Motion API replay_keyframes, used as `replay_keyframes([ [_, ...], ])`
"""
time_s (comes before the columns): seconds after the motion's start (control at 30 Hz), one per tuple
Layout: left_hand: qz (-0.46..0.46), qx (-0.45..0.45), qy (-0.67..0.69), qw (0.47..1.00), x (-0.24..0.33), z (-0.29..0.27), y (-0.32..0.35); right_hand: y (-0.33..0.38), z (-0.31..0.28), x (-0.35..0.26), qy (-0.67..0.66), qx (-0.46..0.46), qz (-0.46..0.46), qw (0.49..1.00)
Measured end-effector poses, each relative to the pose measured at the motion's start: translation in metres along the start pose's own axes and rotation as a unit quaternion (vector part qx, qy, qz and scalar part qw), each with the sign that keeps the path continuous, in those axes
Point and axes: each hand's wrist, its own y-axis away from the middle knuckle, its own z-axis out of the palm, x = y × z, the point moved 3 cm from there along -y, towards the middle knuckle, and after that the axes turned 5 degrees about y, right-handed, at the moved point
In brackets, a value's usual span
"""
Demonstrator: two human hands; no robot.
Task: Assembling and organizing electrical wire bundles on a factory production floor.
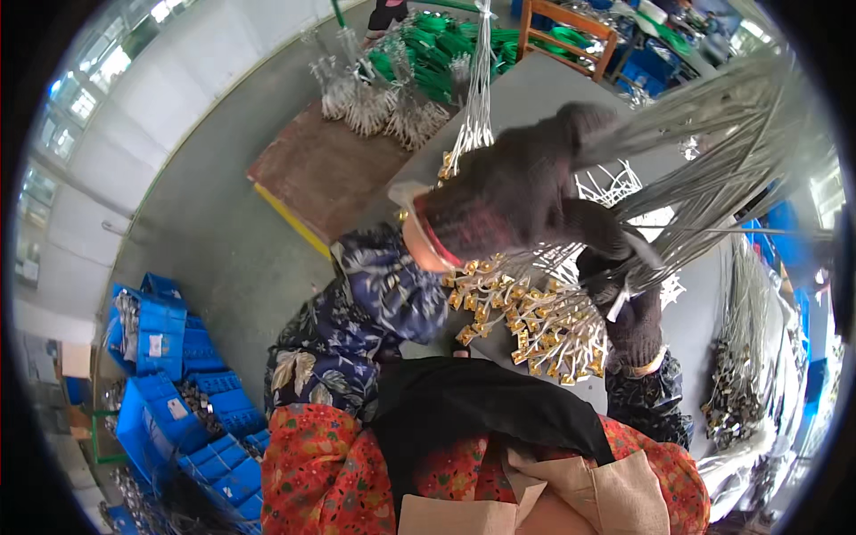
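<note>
Both my hands wear dark knitted gloves. My left hand (526, 183) reaches across from the left, closed around a thick bundle of thin grey wires (713, 134) that fans out to the upper right. Lower and to the right, my right hand (629, 308) has its fingers curled around a strand group of the same wires, with a white end poking out near the fingertips. Under and beside the hands, many white wire ends with brass-coloured terminals (526, 312) lie on the grey table (535, 89). The left hand's fingertips are partly hidden and slightly blurred.
Another wire bunch (477, 98) hangs beyond my left hand. More wires with dark metal ends (736, 383) hang at the right. Blue bins (160, 410) stand on the floor at left. A brown board (330, 169), green cable bundles (437, 49) and a wooden chair (571, 36) are farther off.
</note>
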Motion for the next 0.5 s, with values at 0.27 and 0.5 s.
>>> replay_keyframes([
  [0.27,-0.062,0.024,0.133,0.989,0.008,-0.037,-0.006,-0.058,0.055,-0.031,0.031,0.037,0.016,0.999],
  [0.5,-0.061,0.087,0.091,0.99,-0.033,-0.083,-0.002,-0.113,0.085,-0.03,0.1,-0.052,0.044,0.993],
])
